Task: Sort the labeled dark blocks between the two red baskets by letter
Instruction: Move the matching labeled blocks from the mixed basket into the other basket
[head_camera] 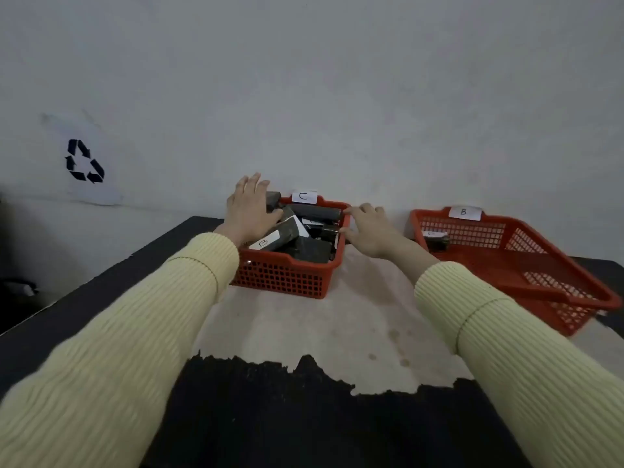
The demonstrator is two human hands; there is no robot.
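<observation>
Dark table (270,417), with a pale worn patch, is nearest. Behind it, basket C (287,278) is full of dark blocks (310,249). Left hand (248,211) lies over them, fingers spread and released. Right hand (369,231) bends at its right rim; I cannot tell if it grasps. Far right, basket B (540,288) holds one block (437,241).

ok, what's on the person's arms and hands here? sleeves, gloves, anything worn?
Both arms are in long, pale yellow ribbed knit sleeves, the left sleeve and the right sleeve, each ending in a tighter ribbed cuff at the wrist. The left hand and right hand are bare: no gloves, and no ring, watch or marking shows.
</observation>
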